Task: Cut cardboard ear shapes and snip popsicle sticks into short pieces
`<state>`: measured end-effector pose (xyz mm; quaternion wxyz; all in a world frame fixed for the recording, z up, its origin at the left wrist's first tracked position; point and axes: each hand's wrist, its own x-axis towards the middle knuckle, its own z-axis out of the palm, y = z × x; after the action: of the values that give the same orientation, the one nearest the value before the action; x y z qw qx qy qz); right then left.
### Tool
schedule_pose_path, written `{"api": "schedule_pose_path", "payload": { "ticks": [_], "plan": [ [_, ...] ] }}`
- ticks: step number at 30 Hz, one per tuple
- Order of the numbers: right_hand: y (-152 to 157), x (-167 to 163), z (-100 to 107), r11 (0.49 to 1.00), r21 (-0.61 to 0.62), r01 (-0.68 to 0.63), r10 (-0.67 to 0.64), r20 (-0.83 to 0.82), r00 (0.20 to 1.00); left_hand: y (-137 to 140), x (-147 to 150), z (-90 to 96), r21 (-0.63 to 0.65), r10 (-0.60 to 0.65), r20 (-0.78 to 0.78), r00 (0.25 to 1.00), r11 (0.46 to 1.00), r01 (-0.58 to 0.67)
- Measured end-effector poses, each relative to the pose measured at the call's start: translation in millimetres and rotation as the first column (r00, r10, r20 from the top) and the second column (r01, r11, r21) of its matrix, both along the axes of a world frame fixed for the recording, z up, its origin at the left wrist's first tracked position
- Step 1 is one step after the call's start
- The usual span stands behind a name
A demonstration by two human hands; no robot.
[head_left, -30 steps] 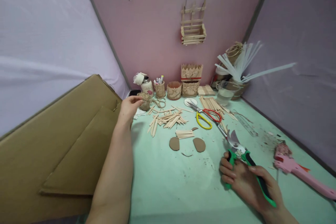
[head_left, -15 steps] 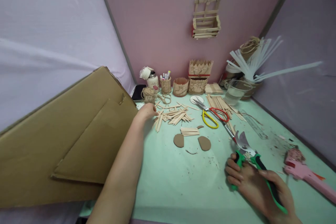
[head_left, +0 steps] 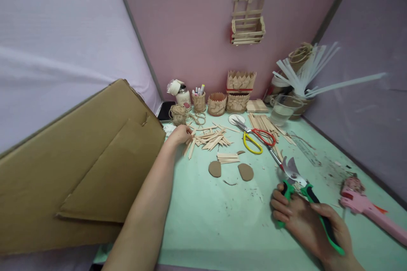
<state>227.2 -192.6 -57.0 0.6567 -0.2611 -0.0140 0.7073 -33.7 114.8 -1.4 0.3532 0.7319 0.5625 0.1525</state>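
My left hand [head_left: 182, 134] reaches to the left end of a loose pile of cut wooden craft sticks [head_left: 213, 139], its fingers closed on the end of a pale stick. My right hand [head_left: 305, 216] grips green-and-black pruning shears [head_left: 294, 173] near the front right, handles spread and blades apart. Between the hands lie a short row of craft sticks [head_left: 228, 158] side by side and two brown cardboard pieces [head_left: 215, 169] with rounded edges. Red-and-yellow-handled scissors [head_left: 254, 135] rest beyond the shears.
A large folded cardboard sheet [head_left: 95, 165] leans at the left. Jute twine [head_left: 178, 114], a marker holder [head_left: 199, 102] and stick-covered pots [head_left: 217, 104] line the back. A pink glue gun [head_left: 362, 203] lies at the right. A plastic cup [head_left: 282, 108] stands near white glue sticks [head_left: 297, 78].
My left fingers have shifted slightly and closed on a stick at the pile's edge. The right hand keeps the same hold on the shears. The whole view has moved a little.
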Motion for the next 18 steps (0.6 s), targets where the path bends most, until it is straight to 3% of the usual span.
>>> {"api": "schedule_pose_path", "payload": {
  "ticks": [5, 11, 18],
  "plan": [
    [-1.2, -0.9, 4.8, 1.0, -0.017, -0.003, 0.003, -0.011, 1.0, -19.8, 12.5, 23.2, -0.169, -0.091, 0.279, 0.956, 0.975, 0.142],
    [-1.8, -2.7, 8.9, 0.999, 0.031, -0.017, 0.018, -0.013, 1.0, -50.4, 40.2, 45.7, -0.281, -0.16, 0.559, 0.814, 0.886, 0.368],
    [-3.4, -5.2, 10.3, 0.999, 0.045, -0.008, 0.005, 0.057, 0.998, -96.0, 79.6, 44.9, -0.371, -0.226, 0.624, 0.748, 0.757, 0.538]
  ]
}}
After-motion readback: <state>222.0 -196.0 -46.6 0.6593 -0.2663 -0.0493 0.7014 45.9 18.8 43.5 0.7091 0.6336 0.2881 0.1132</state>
